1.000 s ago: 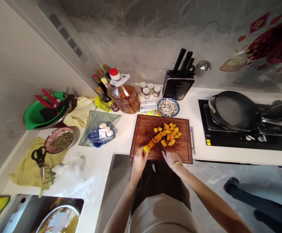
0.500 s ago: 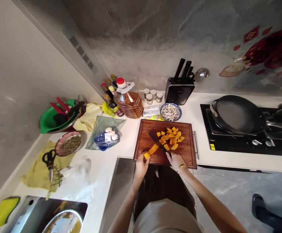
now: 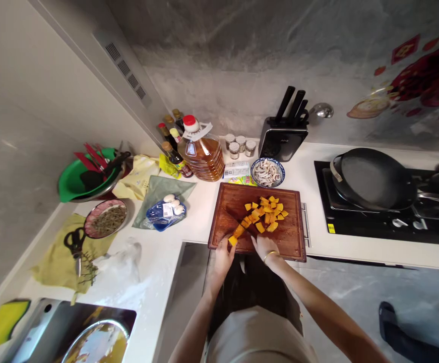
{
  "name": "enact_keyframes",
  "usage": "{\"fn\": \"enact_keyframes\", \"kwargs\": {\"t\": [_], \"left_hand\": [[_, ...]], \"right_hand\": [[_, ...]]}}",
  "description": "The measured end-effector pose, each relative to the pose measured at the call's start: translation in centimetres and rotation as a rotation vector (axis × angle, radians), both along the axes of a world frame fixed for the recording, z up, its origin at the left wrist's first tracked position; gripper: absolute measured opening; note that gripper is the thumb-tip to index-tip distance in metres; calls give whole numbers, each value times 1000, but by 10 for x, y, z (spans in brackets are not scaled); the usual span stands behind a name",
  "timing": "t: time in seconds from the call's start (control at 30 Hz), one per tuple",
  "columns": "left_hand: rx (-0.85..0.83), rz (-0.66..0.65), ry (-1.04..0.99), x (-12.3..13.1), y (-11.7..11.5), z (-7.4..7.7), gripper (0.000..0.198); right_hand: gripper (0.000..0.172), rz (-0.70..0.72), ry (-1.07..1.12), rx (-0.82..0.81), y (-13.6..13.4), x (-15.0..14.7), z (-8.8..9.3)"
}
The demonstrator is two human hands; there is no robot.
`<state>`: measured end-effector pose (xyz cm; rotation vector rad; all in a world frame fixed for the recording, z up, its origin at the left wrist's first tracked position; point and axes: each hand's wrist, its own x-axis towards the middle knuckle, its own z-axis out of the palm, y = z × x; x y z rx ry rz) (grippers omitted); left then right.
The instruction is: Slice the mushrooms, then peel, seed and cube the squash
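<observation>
On the wooden cutting board (image 3: 223,201), my right hand (image 3: 265,247) grips a dark-bladed knife (image 3: 236,218) whose handle is mostly hidden in the fingers. The blade lies across a strip of orange pumpkin (image 3: 238,231), with slices just beyond it. My left hand (image 3: 224,256) pinches the near end of that strip, close to the board's front edge. Several cut pumpkin chunks (image 3: 270,217) are spread to the right of the blade.
Behind the board stand a bowl of sliced mushrooms (image 3: 267,173), a knife block (image 3: 283,141) and an oil jug (image 3: 203,156). A black pan (image 3: 374,179) sits on the stove at right. Wrapped mushrooms (image 3: 166,212), scissors (image 3: 74,243) and a sink (image 3: 128,318) are left.
The knife has moved left and toward me along the pumpkin strip, and more slices now lie beyond the blade. My right hand shifted left with it; my left hand still holds the strip's end.
</observation>
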<state>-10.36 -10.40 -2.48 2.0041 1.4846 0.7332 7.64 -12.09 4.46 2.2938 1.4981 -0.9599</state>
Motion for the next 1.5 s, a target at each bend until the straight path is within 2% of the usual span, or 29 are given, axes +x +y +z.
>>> {"fn": "enact_keyframes", "kwargs": {"t": [0.13,0.23,0.33,0.53,0.73,0.87,1.0,1.2,1.3,1.4,1.5], "left_hand": [[9,7,-10,-8,0,-3,32],[29,65,-2,-12,2,0,32],[33,91,4,-9,7,3,32],[26,107,15,2,17,5,31],[14,105,24,1,17,5,32],[-34,75,26,3,16,5,32],[-27,61,5,1,14,5,30],[-92,11,-161,-14,7,7,32],[-93,60,-169,-14,7,9,30],[-58,137,-133,-6,10,11,31],[-68,160,-100,1,13,13,32]], "right_hand": [[48,-9,27,100,6,2,-20],[50,-56,100,150,7,12,-26],[50,-70,100,191,7,19,-19],[51,44,15,150,-7,15,8],[51,44,-1,69,-20,13,13],[52,4,5,19,-8,1,5],[51,-39,18,42,9,-10,-11],[49,-82,140,147,12,5,-30],[49,-79,128,170,7,10,-24],[50,-23,79,189,-1,10,-9],[52,39,30,136,-10,8,9]]}}
